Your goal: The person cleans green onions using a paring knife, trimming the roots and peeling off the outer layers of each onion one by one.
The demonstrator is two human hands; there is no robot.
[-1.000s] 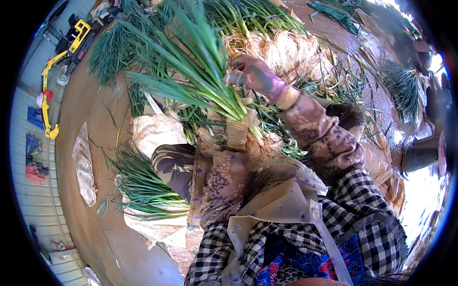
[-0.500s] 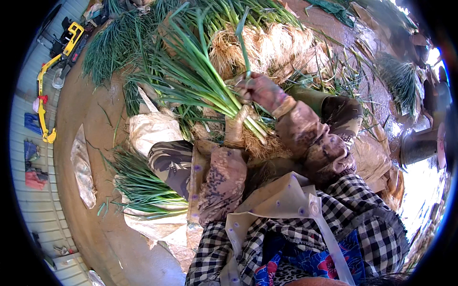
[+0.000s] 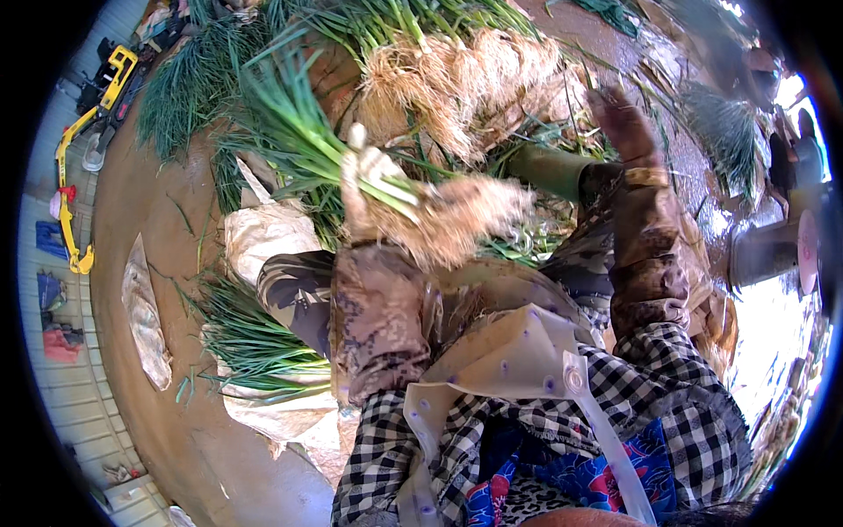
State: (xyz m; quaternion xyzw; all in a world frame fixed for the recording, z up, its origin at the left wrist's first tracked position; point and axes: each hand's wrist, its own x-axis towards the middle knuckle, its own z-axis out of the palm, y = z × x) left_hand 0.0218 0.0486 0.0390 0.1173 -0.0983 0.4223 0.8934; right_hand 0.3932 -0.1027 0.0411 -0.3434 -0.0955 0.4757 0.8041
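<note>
My left hand [image 3: 362, 176], in a pale glove, is closed around a bunch of green onions [image 3: 303, 132]. Their green leaves fan out to the upper left, and the blurred, stringy roots [image 3: 465, 215] hang to the right over my lap. My right hand [image 3: 628, 127] is raised at the right, apart from the bunch. Motion smears its fingers, so I cannot make out whether anything is in them. Beyond both hands lies a large heap of green onions with pale, tangled roots [image 3: 457, 83].
Another pile of green onions [image 3: 263, 338] rests on pale sacking at the left. A green boot [image 3: 549, 171] is beyond my lap. Cut leaves litter the ground near it. A metal bucket [image 3: 764, 255] stands at the right, and a yellow toy-like excavator arm [image 3: 66, 167] at the far left.
My right hand has moved right, away from the bunch; the stalk it pinched is no longer seen there. My left hand has swung the bunch left, and its roots are now blurred.
</note>
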